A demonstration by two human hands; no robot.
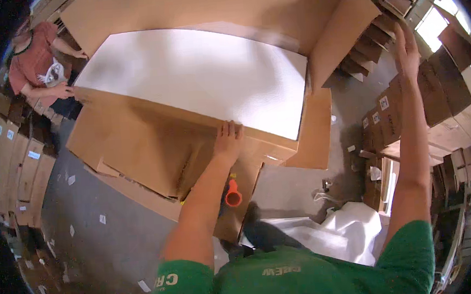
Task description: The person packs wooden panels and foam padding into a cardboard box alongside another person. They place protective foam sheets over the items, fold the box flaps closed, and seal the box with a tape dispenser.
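A large cardboard box (189,114) stands in front of me with its flaps folded outward. Inside it lies a wide white panel (203,73), filling most of the opening. My left hand (228,142) is closed over the near edge of the box, fingers curled across the rim. Raised at the far right, my right hand (406,53) has its fingers stretched out and holds nothing; the upright right-hand flap (342,35) is nearest to it. Below my left hand, an orange-red ring-shaped thing (232,195) rests against brown cardboard.
At the left end a person in a reddish shirt (36,62) has both hands at the box. Stacked cartons line the left (21,167) and right (394,114). White sheeting (350,229) lies by my feet; paper scraps (102,219) dot the grey floor.
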